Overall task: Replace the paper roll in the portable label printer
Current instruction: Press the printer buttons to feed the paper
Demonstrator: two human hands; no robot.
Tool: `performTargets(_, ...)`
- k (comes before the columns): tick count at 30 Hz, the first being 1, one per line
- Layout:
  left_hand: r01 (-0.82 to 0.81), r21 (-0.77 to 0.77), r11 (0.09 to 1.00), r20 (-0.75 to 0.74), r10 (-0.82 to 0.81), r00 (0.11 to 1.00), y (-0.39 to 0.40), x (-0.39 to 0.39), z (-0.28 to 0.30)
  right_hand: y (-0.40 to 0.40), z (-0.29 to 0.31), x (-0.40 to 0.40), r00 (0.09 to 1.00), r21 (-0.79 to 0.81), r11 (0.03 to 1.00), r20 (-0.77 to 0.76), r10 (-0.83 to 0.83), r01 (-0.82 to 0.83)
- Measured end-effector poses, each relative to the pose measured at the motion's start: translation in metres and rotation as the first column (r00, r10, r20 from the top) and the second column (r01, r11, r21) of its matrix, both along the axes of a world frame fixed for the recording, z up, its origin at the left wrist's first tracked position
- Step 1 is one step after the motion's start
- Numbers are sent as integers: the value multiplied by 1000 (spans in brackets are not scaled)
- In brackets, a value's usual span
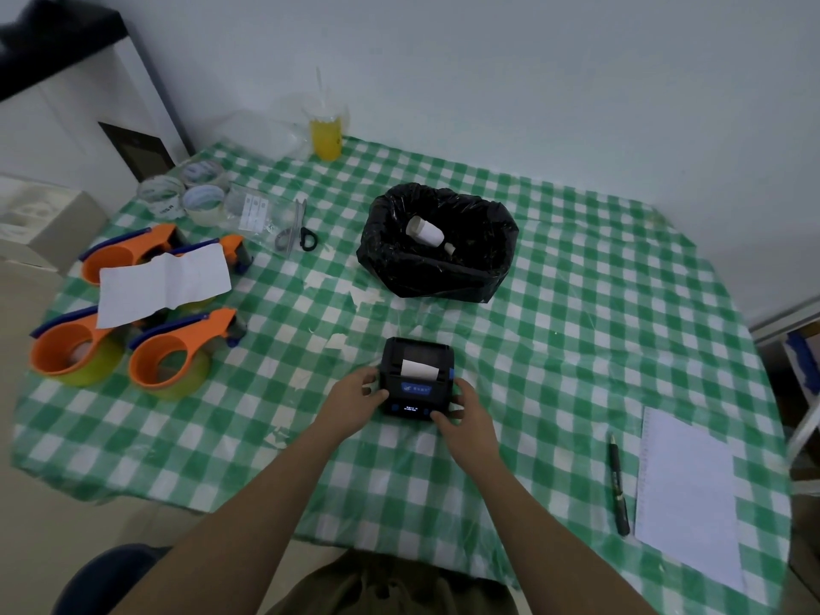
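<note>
Both hands clasp the label printer on the green-checked desk.

The label printer [417, 378] sits between the two grips, its white paper roll [419, 368] showing just beyond the fingertips, axis running hand to hand. The left hand [358, 392] grasps its left side, the right hand [461, 408] its near right corner; both equally close.

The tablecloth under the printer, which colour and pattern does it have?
Green and white checks; the tablecloth shows clearly in the head view, the only one.
</note>
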State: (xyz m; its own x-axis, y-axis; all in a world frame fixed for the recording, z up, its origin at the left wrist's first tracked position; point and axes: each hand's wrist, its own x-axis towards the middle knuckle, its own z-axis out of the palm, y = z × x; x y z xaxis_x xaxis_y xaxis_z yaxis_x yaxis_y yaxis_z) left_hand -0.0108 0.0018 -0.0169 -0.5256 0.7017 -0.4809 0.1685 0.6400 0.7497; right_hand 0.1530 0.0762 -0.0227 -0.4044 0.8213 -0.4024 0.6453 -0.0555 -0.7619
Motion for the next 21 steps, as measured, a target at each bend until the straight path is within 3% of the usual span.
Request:
performTargets(11,-59,16,998,-21,60,998,0,-1,3,3,1,-2,995,-77,993,-14,-96,95)
performTargets(21,-70,8,998,-4,70,998,-3,-1,4,5,1,-3,996,-88,993,-15,-86,85)
